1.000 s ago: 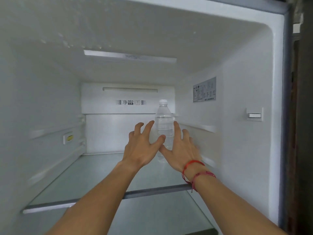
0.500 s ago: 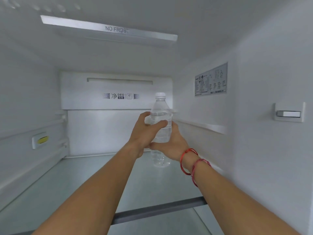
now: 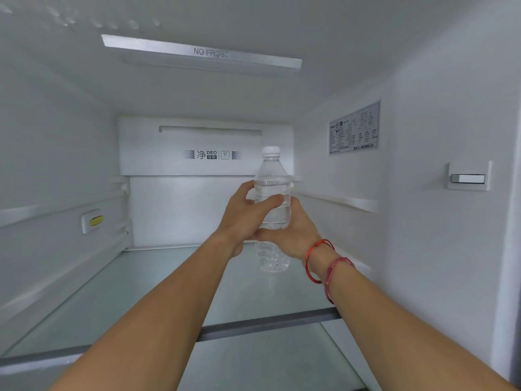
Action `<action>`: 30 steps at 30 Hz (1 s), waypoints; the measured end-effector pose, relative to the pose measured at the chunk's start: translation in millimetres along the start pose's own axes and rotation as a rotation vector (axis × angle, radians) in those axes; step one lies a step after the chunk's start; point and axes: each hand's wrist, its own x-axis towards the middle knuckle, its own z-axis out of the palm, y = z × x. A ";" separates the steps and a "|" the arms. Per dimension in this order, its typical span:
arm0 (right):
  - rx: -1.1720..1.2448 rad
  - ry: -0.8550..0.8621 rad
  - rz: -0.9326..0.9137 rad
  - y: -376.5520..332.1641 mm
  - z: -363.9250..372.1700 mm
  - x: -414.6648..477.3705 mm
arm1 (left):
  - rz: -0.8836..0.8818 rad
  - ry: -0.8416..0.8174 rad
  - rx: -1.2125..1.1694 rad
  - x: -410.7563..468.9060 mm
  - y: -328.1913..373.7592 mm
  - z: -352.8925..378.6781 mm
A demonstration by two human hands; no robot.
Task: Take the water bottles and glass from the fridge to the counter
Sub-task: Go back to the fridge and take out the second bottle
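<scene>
A clear plastic water bottle (image 3: pixel 272 176) with a white cap stands upright toward the back right of the fridge's glass shelf (image 3: pixel 158 292). Both hands wrap its middle. My left hand (image 3: pixel 242 215) grips it from the left, thumb across the front. From the right and slightly lower, my right hand (image 3: pixel 293 230) holds it, with red string bracelets on the wrist. The bottle's base looks to be at or just above the shelf; I cannot tell which. No glass or other bottle is visible.
The fridge's white right wall (image 3: pixel 423 221) is close beside the bottle and carries a label and a small switch (image 3: pixel 468 177). The back panel (image 3: pixel 205 153) is just behind. A grey shelf front edge (image 3: pixel 267 324) crosses below my forearms.
One second ago both hands were open in front of the bottle; they have since closed around its middle. The view has moved deeper into the fridge.
</scene>
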 end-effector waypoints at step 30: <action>0.148 -0.262 -0.235 -103.9 44.5 -151.2 | 0.080 0.239 0.133 -196.4 92.7 -66.1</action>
